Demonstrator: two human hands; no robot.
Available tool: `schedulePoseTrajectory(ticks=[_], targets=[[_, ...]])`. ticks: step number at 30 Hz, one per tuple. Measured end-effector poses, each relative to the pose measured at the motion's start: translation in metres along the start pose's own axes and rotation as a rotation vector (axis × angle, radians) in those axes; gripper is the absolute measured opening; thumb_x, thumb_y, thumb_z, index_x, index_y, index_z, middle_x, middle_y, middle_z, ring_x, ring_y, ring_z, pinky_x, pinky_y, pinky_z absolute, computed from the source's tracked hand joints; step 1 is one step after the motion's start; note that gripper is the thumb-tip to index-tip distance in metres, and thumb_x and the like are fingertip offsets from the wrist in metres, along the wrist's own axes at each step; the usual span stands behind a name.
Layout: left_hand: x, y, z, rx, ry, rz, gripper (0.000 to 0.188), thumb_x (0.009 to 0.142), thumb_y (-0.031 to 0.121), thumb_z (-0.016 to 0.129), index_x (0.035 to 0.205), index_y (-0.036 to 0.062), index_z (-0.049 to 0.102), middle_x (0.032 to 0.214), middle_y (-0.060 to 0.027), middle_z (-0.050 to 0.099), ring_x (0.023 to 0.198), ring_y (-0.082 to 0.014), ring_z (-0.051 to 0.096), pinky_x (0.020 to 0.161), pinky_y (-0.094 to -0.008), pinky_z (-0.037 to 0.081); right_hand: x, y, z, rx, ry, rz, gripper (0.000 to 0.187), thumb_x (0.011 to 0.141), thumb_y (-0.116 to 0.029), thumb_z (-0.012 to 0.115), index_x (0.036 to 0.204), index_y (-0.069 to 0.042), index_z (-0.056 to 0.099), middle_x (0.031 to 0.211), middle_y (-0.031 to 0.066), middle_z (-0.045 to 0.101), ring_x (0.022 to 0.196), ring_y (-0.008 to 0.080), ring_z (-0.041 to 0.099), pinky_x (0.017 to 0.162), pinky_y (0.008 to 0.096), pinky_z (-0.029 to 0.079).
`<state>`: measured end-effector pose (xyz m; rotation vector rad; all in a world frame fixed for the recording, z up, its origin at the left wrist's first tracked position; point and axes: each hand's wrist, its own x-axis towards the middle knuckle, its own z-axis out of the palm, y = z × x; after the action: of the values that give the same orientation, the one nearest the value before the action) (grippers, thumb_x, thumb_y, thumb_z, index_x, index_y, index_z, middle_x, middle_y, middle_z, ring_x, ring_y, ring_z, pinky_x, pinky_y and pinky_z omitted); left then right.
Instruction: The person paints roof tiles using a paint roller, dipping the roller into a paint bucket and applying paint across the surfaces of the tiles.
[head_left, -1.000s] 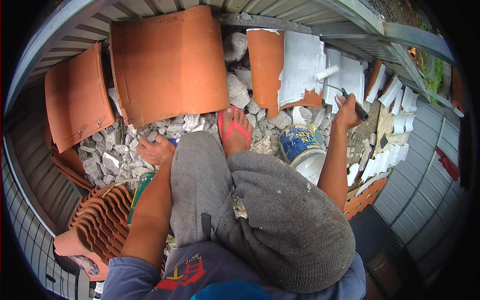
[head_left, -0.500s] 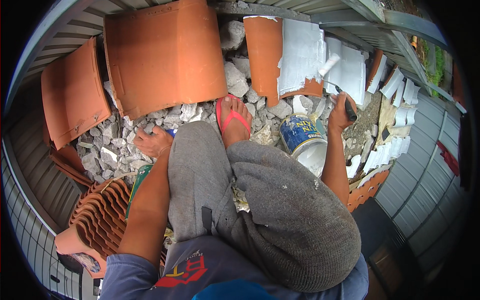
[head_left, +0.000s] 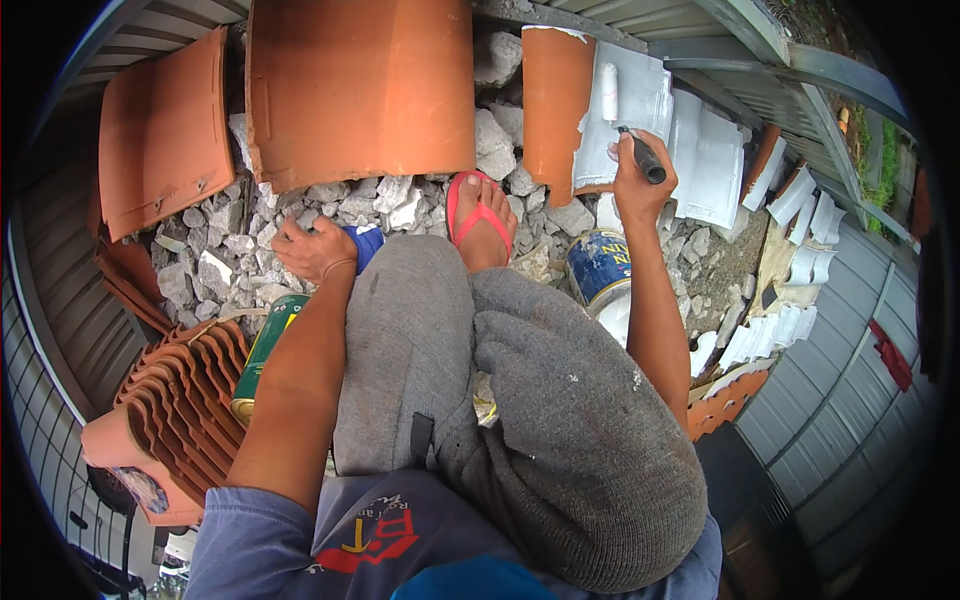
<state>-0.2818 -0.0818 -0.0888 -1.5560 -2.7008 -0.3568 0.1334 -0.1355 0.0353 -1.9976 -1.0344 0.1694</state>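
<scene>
My right hand [head_left: 641, 180] is closed round the black handle of a paint roller [head_left: 610, 93]. The roller's white sleeve rests on the white-painted part of a curved roof tile [head_left: 650, 85], beside its bare orange strip on the left. Below that hand stands an open blue paint can [head_left: 598, 268], its white inside partly hidden by my forearm and knee. My left hand [head_left: 307, 250] hangs over the grey rubble [head_left: 215, 270] with its fingers apart, holding nothing. Beside it a blue object [head_left: 366, 243] shows partly behind my knee; I cannot tell its kind.
Large unpainted orange tiles [head_left: 360, 90] lean at the front left. Stacked tiles [head_left: 185, 390] and a green can [head_left: 270, 345] are near my left arm. White-painted tiles [head_left: 706, 155] continue to the right. My foot in a red flip-flop [head_left: 481, 222] rests on the rubble. Metal sheeting surrounds the spot.
My right hand and the roller have moved left and up, from the painted area's right edge toward its left edge. The view has shifted slightly; my left hand stays over the rubble.
</scene>
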Motion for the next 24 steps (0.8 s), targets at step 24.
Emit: schedulePoseTrajectory(ticks=[24], targets=[[-0.003, 0.008, 0.005, 0.054, 0.079, -0.045, 0.044, 0.075, 0.035, 0.061, 0.114, 0.0180, 0.071, 0.110, -0.0138, 0.057, 0.100, -0.0345, 0.059, 0.088, -0.0502, 0.048, -0.076, 0.017, -0.200, -0.006, -0.727, 0.778, 0.052, 0.094, -0.004, 0.066, 0.143, -0.003, 0.049, 0.097, 0.0115, 0.069, 0.072, 0.0152, 0.064, 0.065, 0.0284, 0.054]])
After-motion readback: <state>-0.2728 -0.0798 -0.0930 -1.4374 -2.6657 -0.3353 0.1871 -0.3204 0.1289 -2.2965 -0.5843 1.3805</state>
